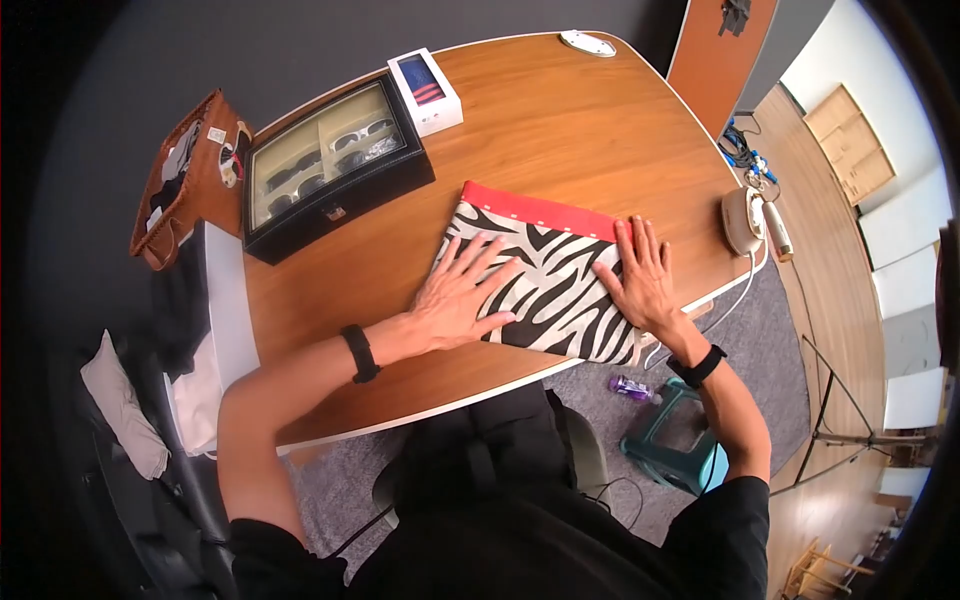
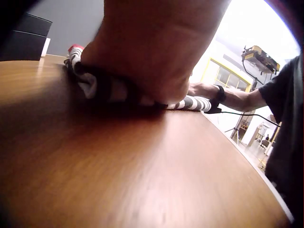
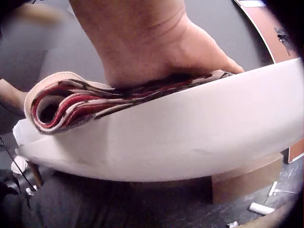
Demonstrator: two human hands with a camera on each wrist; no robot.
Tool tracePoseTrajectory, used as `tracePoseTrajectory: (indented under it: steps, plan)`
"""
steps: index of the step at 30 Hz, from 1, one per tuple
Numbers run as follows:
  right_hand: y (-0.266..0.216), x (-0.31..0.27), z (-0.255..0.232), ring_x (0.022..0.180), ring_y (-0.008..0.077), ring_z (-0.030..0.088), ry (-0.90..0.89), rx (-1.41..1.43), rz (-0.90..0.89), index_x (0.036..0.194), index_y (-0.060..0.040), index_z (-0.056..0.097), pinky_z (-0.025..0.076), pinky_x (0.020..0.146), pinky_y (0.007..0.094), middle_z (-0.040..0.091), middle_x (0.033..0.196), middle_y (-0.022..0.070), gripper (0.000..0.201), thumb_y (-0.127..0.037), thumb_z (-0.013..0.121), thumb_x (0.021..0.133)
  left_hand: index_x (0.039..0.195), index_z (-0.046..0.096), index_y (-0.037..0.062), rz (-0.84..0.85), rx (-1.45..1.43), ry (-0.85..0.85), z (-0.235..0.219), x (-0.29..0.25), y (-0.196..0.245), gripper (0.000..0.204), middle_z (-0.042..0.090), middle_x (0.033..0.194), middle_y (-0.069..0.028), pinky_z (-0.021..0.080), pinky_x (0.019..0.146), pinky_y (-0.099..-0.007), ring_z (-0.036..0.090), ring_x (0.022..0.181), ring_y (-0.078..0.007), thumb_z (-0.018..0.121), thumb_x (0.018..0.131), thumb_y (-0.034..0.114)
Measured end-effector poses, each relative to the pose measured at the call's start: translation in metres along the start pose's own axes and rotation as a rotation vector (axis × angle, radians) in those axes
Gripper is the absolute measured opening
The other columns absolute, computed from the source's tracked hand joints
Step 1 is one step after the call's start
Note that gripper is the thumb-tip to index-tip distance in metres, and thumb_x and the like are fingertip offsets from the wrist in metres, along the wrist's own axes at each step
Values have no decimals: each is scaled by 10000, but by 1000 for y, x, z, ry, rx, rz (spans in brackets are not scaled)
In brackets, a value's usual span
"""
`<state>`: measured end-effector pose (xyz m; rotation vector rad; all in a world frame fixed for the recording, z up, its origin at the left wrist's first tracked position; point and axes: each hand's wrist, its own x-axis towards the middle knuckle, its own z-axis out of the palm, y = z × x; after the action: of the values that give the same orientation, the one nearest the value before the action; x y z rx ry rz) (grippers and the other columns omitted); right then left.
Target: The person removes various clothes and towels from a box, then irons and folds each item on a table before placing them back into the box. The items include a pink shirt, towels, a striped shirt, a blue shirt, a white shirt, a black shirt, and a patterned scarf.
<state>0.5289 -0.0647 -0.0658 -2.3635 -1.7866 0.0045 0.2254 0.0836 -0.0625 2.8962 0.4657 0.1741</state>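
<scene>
A folded zebra-striped cloth [image 1: 550,285] with a red border along its far edge lies on the wooden table. My left hand [image 1: 455,298] rests on its left side, fingers spread and straight. On the right side my right hand [image 1: 645,280] presses flat, fingertips reaching the red border. Seen from the right wrist, the cloth [image 3: 61,102] shows several layers, with a rounded fold at one end and red between the layers. It lies along the table's white edge under the heel of the right hand [image 3: 156,52]. In the left wrist view the left hand [image 2: 147,57] hides most of the cloth.
A black glasses case [image 1: 340,165] with a clear lid stands at the left, beside a white box [image 1: 440,115]. Further left is a brown basket [image 1: 185,175]. A white corded device [image 1: 742,220] stands at the right edge. A teal stool [image 1: 665,440] is on the floor below.
</scene>
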Motion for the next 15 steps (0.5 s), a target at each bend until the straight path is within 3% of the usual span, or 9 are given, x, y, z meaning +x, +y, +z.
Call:
tracePoseTrajectory:
  steps: [4, 9, 11, 15]
  plan:
    - [7, -6, 2, 1554, 431, 200, 34, 3, 25, 1600, -31, 307, 181, 1217, 651, 240, 1661, 266, 848, -625, 470, 1018, 1624, 293, 106, -113, 30, 30, 0, -10, -14, 832, 154, 1703, -218, 117, 1261, -597, 119, 1578, -410, 519, 999, 608]
    - [-6, -5, -11, 1551, 438, 202, 98, -109, -8, 1590, -18, 322, 192, 1215, 653, 247, 1656, 270, 853, -606, 514, 1003, 1588, 296, -29, -202, -7, 103, -14, -6, -24, 831, 162, 1685, -262, 108, 1263, -588, 126, 1569, -433, 571, 1010, 502]
    - [-21, -6, -25, 1551, 440, 203, 147, -95, -92, 1582, -3, 332, 200, 1215, 653, 250, 1657, 265, 863, -589, 553, 989, 1579, 308, -38, -132, -3, 162, -27, 17, -26, 809, 178, 1676, -274, 111, 1268, -575, 138, 1566, -437, 581, 1010, 468]
    - [-59, -5, -29, 1562, 432, 181, 51, 4, -225, 1585, -116, 393, 180, 1229, 650, 239, 1677, 223, 795, -636, 506, 995, 1577, 313, -38, -100, 39, 134, -23, 62, -29, 793, 200, 1664, -288, 119, 1278, -549, 153, 1564, -431, 554, 1018, 471]
